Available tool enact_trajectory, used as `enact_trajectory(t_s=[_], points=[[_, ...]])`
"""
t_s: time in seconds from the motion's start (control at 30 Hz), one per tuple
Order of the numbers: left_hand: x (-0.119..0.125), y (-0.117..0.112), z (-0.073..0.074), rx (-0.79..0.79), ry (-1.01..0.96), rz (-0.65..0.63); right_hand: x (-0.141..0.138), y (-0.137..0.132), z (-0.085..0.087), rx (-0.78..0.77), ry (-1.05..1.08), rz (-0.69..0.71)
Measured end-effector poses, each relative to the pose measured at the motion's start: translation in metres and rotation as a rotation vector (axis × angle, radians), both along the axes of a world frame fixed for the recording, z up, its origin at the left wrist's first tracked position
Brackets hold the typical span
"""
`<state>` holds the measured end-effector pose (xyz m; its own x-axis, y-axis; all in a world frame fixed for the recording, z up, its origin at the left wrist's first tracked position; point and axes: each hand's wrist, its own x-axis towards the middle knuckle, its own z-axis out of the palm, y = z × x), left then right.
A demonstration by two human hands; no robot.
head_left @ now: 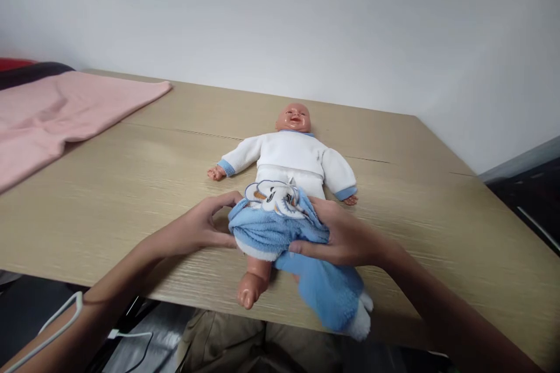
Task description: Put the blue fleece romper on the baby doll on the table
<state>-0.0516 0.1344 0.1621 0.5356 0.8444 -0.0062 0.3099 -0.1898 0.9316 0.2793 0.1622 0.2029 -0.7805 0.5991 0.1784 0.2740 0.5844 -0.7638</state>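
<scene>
A baby doll (290,151) lies on its back, head away from me, in a white top with blue cuffs. Bunched around its legs are light blue fleece pants (262,230) with an embroidered animal face. One doll foot (251,288) sticks out bare on the left; the other leg is covered by the right pant leg, which ends in a white footed tip. My left hand (210,224) grips the left edge of the pants, its fingertips partly hidden behind the cloth. On the opposite side, my right hand (341,236) is closed on the fabric, thumb on top.
Everything lies on a wood-grain table (175,157) against a pale wall. A pink cloth (74,111) is spread at the left, with dark and red cloth behind it. A white cable (65,309) crosses my left forearm. The table's front edge is close to my lap.
</scene>
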Motion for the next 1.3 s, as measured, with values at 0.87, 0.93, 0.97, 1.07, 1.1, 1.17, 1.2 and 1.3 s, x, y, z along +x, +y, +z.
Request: enact_trajectory(t_s=[0.87, 0.93, 0.97, 1.07, 1.1, 1.17, 1.2, 1.3], points=[[0.094, 0.096, 0.095, -0.097, 0.298, -0.673, 0.048, 0.0, 0.006, -0.409, 0.06, 0.002], [0.098, 0.096, 0.088, -0.159, 0.163, -0.714, 0.046, -0.005, 0.005, -0.525, 0.252, -0.002], [0.1, 0.096, 0.084, -0.179, 0.102, -0.716, 0.045, -0.007, 0.004, -0.591, 0.353, -0.017], [0.104, 0.096, 0.07, -0.222, -0.005, -0.62, 0.043, -0.013, 0.001, -0.736, 0.498, -0.082], [0.104, 0.096, 0.066, -0.266, -0.012, -0.574, 0.042, -0.013, 0.0, -0.755, 0.49, -0.105], [0.103, 0.095, 0.06, -0.394, -0.003, -0.524, 0.04, -0.013, -0.002, -0.767, 0.47, -0.154], [0.101, 0.095, 0.058, -0.449, -0.004, -0.536, 0.039, -0.012, -0.002, -0.763, 0.47, -0.184], [0.098, 0.094, 0.055, -0.504, 0.001, -0.697, 0.038, -0.008, -0.004, -0.738, 0.493, -0.28]])
